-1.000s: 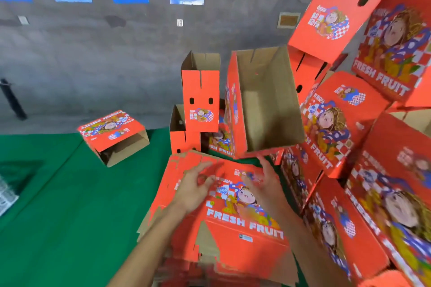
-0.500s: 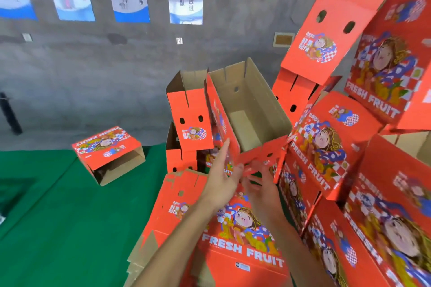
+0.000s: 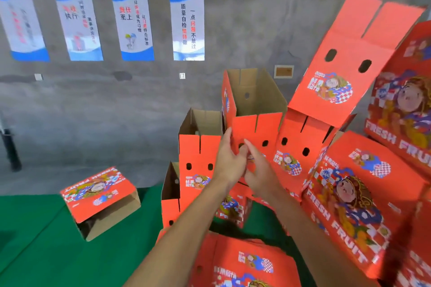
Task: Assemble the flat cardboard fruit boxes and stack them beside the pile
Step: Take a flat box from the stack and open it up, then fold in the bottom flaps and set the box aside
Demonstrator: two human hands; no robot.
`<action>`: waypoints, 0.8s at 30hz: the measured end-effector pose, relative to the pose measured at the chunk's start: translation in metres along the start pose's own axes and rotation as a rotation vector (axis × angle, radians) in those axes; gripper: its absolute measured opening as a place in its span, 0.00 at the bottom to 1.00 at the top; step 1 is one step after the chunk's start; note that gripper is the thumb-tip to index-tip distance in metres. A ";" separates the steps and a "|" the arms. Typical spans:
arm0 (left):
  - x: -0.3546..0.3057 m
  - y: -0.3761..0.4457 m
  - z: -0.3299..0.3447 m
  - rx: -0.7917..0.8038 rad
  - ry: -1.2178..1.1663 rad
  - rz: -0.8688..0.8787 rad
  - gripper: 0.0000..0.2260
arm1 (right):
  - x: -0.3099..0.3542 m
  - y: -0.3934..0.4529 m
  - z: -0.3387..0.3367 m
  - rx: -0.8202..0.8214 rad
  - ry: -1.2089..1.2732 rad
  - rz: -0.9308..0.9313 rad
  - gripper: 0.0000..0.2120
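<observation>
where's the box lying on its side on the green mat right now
In the head view the tipped box lies alone at lower left on the green mat, near the grey wall, left of the stacked upright boxes and apart from them.

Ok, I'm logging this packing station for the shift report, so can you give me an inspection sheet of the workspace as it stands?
Surface: green floor mat meeting a grey concrete floor.
Job's things: an assembled box, open top up, held against the stack of assembled boxes; another open box stands to its left; flat boxes lie piled below the arms.
Clutter: one lone box lies on its side on the mat, apart from the stack.
Grippers: left hand and right hand both hold the held box's near end wall by its holes.
Cables: nothing seen.
Surroundings: concrete wall with four posters and a small wall plate.
</observation>
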State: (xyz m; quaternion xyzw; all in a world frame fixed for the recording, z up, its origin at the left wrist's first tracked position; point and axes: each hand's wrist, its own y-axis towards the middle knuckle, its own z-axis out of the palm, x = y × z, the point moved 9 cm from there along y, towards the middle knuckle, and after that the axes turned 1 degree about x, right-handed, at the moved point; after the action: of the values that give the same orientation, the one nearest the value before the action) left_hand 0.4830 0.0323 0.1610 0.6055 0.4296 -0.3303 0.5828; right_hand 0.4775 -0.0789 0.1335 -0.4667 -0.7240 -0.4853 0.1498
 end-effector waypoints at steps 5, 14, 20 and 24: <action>0.015 0.050 -0.011 -0.030 0.071 -0.002 0.27 | -0.015 0.053 0.034 0.140 -0.054 -0.047 0.29; 0.039 0.042 -0.039 -0.063 0.178 -0.048 0.24 | -0.023 0.055 0.060 0.274 -0.088 0.041 0.29; 0.041 -0.004 -0.061 0.023 0.283 -0.012 0.13 | -0.022 -0.011 0.064 0.268 0.068 0.216 0.26; 0.062 -0.063 -0.085 0.058 0.432 -0.009 0.13 | -0.025 -0.080 0.073 0.265 0.151 0.247 0.25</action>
State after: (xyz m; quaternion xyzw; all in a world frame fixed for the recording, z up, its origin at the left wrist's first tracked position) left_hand 0.4431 0.1214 0.0873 0.6770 0.5375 -0.2075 0.4579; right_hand 0.4419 -0.0379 0.0366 -0.4904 -0.7054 -0.3975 0.3223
